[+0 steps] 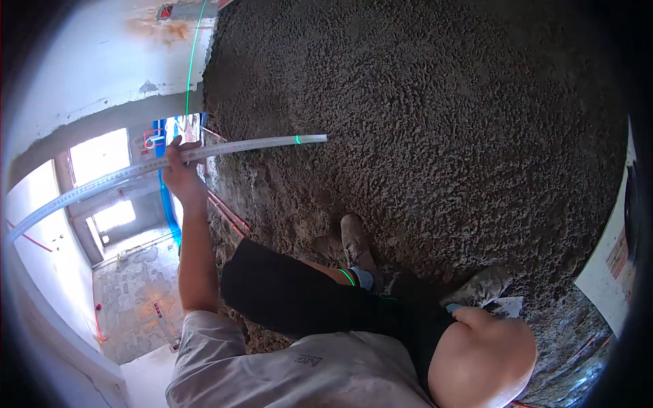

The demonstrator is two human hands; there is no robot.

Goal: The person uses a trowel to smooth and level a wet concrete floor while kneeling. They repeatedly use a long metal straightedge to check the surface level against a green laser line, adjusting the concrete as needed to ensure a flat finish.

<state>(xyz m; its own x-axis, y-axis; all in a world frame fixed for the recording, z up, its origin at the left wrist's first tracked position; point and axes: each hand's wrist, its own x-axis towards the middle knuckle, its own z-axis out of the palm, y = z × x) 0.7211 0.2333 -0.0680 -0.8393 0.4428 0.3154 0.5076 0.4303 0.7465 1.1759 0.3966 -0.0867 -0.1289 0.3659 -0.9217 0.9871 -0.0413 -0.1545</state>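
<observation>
My left hand [182, 173] is closed around a long, pale measuring staff [255, 144] with fine graduation marks. The staff looks curved in this wide view and runs from the left rim to a free end over the rough floor. A bright green laser line crosses it near that end. My left arm reaches up from the lower left, out of a light grey sleeve. No part of my right hand shows. Both my boots stand on wet-looking, coarse grey mortar [422, 143], and my knees are bent.
Thin red pipes [228, 216] lie along the mortar's left side. Blue pipes [166, 204] rise beside an opening to a bright room with windows. A pale board [609, 272] leans at the right. A small white flat piece [510, 306] lies by my right boot.
</observation>
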